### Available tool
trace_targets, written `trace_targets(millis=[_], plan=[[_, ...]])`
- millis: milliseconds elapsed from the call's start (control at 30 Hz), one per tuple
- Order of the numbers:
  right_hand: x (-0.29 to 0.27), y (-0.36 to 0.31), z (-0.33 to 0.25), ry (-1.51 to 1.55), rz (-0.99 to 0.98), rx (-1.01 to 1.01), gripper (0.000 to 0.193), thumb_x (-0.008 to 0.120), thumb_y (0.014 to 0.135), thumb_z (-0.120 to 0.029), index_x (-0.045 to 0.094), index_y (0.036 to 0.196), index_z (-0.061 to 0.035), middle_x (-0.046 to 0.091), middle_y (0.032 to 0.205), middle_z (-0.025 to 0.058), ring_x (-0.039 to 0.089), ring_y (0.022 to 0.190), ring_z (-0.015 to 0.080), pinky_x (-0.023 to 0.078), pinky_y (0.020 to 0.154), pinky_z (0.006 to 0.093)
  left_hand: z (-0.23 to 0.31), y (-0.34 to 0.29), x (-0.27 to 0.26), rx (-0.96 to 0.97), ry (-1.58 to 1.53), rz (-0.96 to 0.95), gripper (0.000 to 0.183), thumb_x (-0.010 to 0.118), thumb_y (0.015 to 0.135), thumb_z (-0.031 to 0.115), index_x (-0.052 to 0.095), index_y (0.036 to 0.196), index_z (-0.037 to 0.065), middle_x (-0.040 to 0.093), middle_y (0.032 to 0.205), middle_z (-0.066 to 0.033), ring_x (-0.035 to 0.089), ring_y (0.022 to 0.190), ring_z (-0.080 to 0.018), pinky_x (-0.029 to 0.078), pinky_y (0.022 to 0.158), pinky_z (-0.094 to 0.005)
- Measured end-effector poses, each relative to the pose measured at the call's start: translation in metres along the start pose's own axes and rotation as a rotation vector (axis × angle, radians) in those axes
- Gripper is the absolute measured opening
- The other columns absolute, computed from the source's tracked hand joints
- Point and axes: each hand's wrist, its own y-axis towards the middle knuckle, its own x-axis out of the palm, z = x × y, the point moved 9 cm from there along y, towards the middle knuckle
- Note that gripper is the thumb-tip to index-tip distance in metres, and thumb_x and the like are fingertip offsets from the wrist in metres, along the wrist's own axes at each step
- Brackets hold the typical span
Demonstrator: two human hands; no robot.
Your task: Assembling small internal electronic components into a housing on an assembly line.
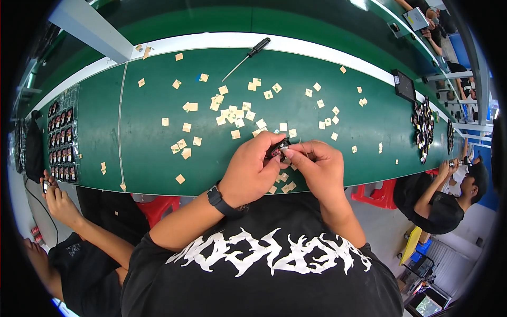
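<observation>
In my left hand is a small black device with pinkish parts on its face, gripped between thumb and fingers just above the table's near edge. My right hand meets it from the other side, thumb and forefinger pinched together at the device. Whatever those fingertips hold is too small to make out. Small square cream paper pieces lie scattered on the green table around and beyond my hands, some right beside my right thumb.
A black screwdriver lies at the far edge. Trays of black devices stand at the left, and a heap of black parts with a black box at the right. Co-workers sit on both sides; one's hand holds a small device.
</observation>
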Motion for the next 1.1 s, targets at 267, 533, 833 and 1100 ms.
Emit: trace_targets(millis=[267,533,833,1100], plan=[[0.006,-0.013,-0.03,-0.418,0.151,-0.381,0.018,0.075,0.082,0.002,0.075,0.1,0.0011,0.071,0.085,0.0103,0.068,0.073,0.0194,0.053,0.061,0.0285,-0.002,0.0,-0.001,-0.005,-0.131,-0.002,0.037,0.047,0.097,-0.012,0.047,0.134,-0.005,0.057,0.118,-0.0119,0.061,0.106,-0.0146,0.059,0.091,-0.0329],[0.017,-0.031,-0.046,-0.545,0.169,-0.708,0.032,0.071,0.078,0.006,0.07,0.11,0.0016,0.068,0.095,0.0123,0.067,0.075,0.0241,0.054,0.062,0.0321,0.006,0.0,-0.005,0.019,-0.219,0.08,0.031,0.05,0.097,-0.008,0.05,0.128,-0.006,0.063,0.109,-0.0112,0.064,0.096,-0.0118,0.055,0.084,-0.0272],[0.015,-0.04,-0.049,-0.573,0.135,-0.786,0.037,0.072,0.076,0.007,0.07,0.112,0.0004,0.065,0.089,0.0091,0.065,0.067,0.0225,0.053,0.058,0.0318,0.004,0.0,-0.006,-0.025,-0.249,0.117,0.027,0.051,0.098,-0.006,0.051,0.125,-0.007,0.063,0.11,-0.0127,0.065,0.096,-0.0131,0.06,0.08,-0.0285],[0.02,-0.037,-0.049,-0.801,0.1,-0.76,0.047,0.074,0.071,-0.005,0.073,0.118,-0.0089,0.056,0.076,0.0025,0.059,0.059,0.0205,0.048,0.052,0.0322,-0.001,0.002,-0.009,-0.039,-0.195,0.123,0.027,0.055,0.097,-0.005,0.053,0.124,-0.007,0.066,0.105,-0.0104,0.065,0.092,-0.0112,0.057,0.079,-0.0263]])
